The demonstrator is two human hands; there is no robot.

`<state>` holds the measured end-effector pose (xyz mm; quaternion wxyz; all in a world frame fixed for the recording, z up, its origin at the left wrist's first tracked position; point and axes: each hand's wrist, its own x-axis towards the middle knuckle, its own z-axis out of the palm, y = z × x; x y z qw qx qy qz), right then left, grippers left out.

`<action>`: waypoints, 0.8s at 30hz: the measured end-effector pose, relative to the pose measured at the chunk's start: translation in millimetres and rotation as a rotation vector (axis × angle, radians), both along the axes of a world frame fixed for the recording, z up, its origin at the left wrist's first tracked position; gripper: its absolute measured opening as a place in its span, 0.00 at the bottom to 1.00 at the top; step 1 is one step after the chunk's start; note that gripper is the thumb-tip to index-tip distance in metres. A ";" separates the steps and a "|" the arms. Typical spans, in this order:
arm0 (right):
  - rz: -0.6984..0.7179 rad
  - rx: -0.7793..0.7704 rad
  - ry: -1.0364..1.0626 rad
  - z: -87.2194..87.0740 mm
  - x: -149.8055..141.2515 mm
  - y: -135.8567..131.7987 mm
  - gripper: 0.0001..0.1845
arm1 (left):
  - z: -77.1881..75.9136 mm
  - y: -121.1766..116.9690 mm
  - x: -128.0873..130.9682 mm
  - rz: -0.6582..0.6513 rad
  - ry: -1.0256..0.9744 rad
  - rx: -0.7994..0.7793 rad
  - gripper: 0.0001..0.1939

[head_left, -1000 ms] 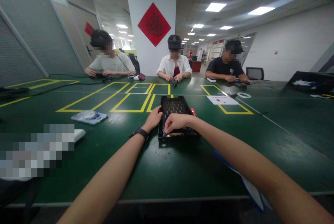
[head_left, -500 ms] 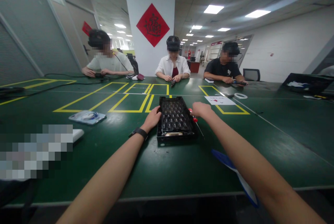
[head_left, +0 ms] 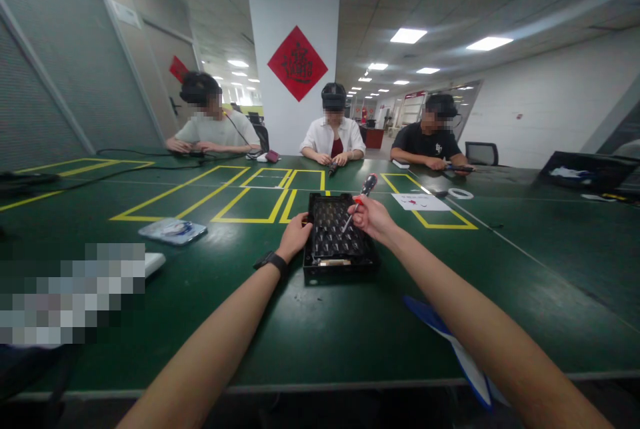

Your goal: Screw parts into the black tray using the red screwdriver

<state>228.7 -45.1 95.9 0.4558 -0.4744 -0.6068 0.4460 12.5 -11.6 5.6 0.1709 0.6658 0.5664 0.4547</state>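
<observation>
In front of me on the green table lies a black plastic case (head_left: 325, 272) with rows of small metallic pieces inside. My left hand (head_left: 296, 237) grips its left edge, fingers closed on the side wall; a dark band is on that wrist. Above the case's right half, my right hand (head_left: 373, 217) pinches a screwdriver (head_left: 370, 184) with a red and black handle. Its metal shaft slants down to the left over the metallic pieces. Whether the tip touches them I cannot tell.
A flat clear packet (head_left: 173, 231) lies to the left, and a blue-and-white object (head_left: 453, 336) near the front right edge. Beyond the case are a paper sheet (head_left: 421, 202), a tape roll (head_left: 461, 194) and yellow tape outlines (head_left: 245, 219). Several people sit across the table, hands on small items.
My right hand has lifted the screwdriver from beside the case and brought it left over it, shaft now pointing down-left. My left hand stays on the case's edge. The view has tilted slightly.
</observation>
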 end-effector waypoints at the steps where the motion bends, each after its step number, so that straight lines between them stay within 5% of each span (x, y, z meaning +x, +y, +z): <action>1: 0.096 -0.019 0.231 -3.6 -10.5 -3.8 0.14 | 3.1 -2.2 1.7 0.005 0.005 0.027 0.21; 4: 0.183 -0.063 0.516 -20.8 -34.6 -14.6 0.16 | 16.7 -17.7 4.5 0.008 0.017 0.163 0.19; 8: 0.192 0.051 0.562 -40.3 -45.4 -24.8 0.19 | 35.9 -48.4 6.1 -0.357 -0.043 0.042 0.17; 11: 0.186 0.129 0.555 -43.9 -45.9 -30.3 0.19 | 41.9 -63.2 8.2 -0.453 -0.086 -0.026 0.16; 19: 0.251 0.150 0.495 -36.6 -39.1 -39.8 0.20 | 42.9 -70.3 7.3 -0.610 -0.062 -0.099 0.14; 24: 0.267 0.171 0.497 -37.9 -35.7 -38.7 0.18 | 40.6 -71.5 9.6 -0.555 -0.088 -0.071 0.15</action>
